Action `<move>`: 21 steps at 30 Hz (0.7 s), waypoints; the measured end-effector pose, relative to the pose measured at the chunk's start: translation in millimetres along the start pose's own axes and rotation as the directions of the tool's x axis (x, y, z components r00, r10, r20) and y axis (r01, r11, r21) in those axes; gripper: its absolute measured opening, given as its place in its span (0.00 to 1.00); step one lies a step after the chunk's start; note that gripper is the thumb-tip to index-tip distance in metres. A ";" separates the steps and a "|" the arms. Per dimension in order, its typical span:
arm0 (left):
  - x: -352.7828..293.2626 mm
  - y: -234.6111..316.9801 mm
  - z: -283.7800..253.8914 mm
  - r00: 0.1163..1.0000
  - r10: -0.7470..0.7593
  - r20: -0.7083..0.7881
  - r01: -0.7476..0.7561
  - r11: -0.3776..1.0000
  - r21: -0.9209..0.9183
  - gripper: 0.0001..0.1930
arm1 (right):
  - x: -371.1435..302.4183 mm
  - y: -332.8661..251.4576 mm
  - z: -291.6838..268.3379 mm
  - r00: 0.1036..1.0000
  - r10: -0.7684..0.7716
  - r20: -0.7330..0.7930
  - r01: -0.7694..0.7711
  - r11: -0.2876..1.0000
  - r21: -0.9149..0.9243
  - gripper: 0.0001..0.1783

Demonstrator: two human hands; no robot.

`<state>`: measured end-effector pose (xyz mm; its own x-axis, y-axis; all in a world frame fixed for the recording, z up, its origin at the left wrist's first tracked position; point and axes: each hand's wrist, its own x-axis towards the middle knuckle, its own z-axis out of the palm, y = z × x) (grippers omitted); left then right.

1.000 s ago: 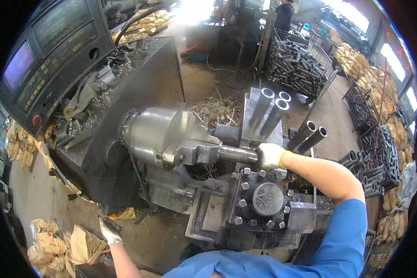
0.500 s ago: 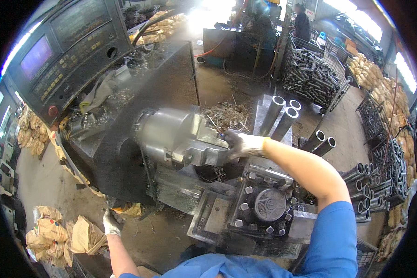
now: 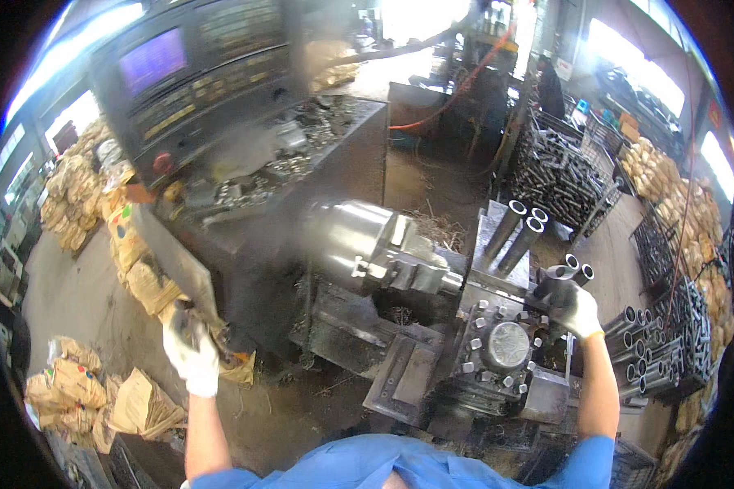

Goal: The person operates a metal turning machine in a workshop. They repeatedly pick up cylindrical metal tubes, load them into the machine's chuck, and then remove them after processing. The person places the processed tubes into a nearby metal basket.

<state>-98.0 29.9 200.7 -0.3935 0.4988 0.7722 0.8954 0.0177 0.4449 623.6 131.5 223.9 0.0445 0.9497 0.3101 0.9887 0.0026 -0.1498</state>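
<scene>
My right hand [image 3: 575,308], in a white glove with dark fingers, is beyond the right side of the square tool post [image 3: 504,346], close to upright metal tubes [image 3: 520,244]. Its fingers are blurred dark, so any grip is hidden. Left of the tool post is the lathe chuck [image 3: 359,240], with a short bright round end [image 3: 451,282] showing at its jaws [image 3: 416,269]. My left hand [image 3: 192,354], gloved alike, is raised at the lower end of a grey panel [image 3: 179,257]. Its dark fingers merge with the dark parts there.
A control panel with a lit screen [image 3: 153,61] stands upper left, above a chip-strewn ledge [image 3: 294,147]. More tubes [image 3: 640,350] are stacked at right. A wire cage [image 3: 554,159] of metal parts stands behind. Paper sacks [image 3: 143,403] lie lower left; a person [image 3: 552,90] is far back.
My right hand has left the chuck jaws and moved right, past the tool post. My left hand has risen to the grey panel's lower end. The view has shifted.
</scene>
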 end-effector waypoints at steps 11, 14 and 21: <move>275.4 34.3 152.1 0.897 0.045 0.439 -0.261 0.856 0.447 0.41 | -161.3 -9.9 -103.8 0.805 0.461 -0.374 0.077 0.543 0.836 0.27; 273.1 54.0 142.4 0.881 -0.051 0.471 -0.165 0.898 0.407 0.41 | -205.7 -40.9 -123.8 0.808 0.444 -0.387 0.082 0.566 0.821 0.32; 67.6 209.3 24.9 0.806 0.554 0.209 -0.376 0.752 -0.542 0.33 | -250.8 -104.8 -114.9 0.926 0.096 -0.365 0.295 0.417 0.860 0.30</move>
<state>68.1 88.9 334.7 0.2221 0.5933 0.7738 0.7084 -0.6435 0.2901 525.2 -143.0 269.7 0.1888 0.7654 0.6153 0.3023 0.5508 -0.7779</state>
